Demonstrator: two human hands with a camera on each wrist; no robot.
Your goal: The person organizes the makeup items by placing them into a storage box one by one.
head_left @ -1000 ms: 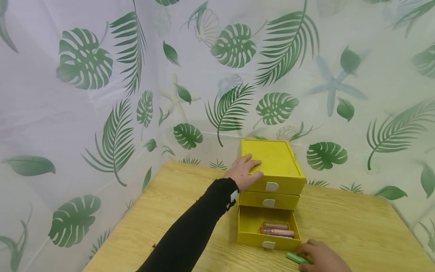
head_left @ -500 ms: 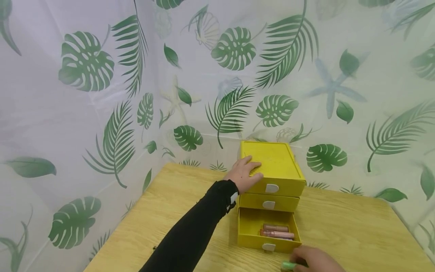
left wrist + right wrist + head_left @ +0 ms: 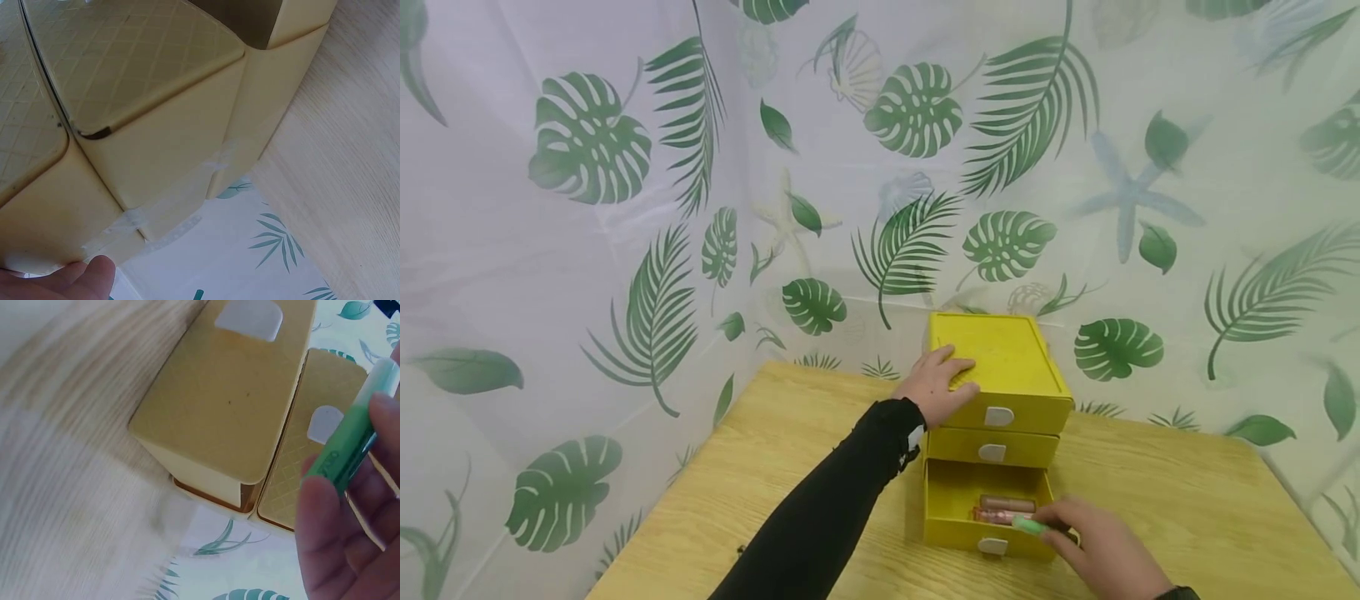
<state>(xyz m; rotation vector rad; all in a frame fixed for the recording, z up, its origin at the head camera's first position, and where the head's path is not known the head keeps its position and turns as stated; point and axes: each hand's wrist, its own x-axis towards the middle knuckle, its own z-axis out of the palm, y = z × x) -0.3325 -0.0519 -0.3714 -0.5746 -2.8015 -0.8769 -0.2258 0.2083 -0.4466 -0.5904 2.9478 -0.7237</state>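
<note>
My left hand (image 3: 936, 387) rests with fingers spread on the top left edge of a yellow three-drawer box (image 3: 1003, 354); the left wrist view catches fingertips (image 3: 97, 275) against its side. My right hand (image 3: 1101, 542) pinches a short green marker-like tube (image 3: 1028, 526) with a pale cap, over the front right rim of the bottom drawer. The right wrist view shows thumb and fingers around the green barrel, which has lettering. That bottom drawer (image 3: 951, 531) is pulled out. Inside lie a brown tube (image 3: 1007, 503) and a pink tube (image 3: 988, 517), partly covered by the green one.
The upper drawer (image 3: 1026, 412) and middle drawer (image 3: 1033, 450), with white pull tabs, are pushed in. The box stands on a wood-grain table (image 3: 1180, 492). A leaf-printed curtain (image 3: 880, 167) hangs behind and to the left. A small dark speck (image 3: 741, 548) lies left of the sleeve.
My right hand has lifted the green tube from the table in front of the box up to the open drawer's rim. The left hand keeps its place on the box.
</note>
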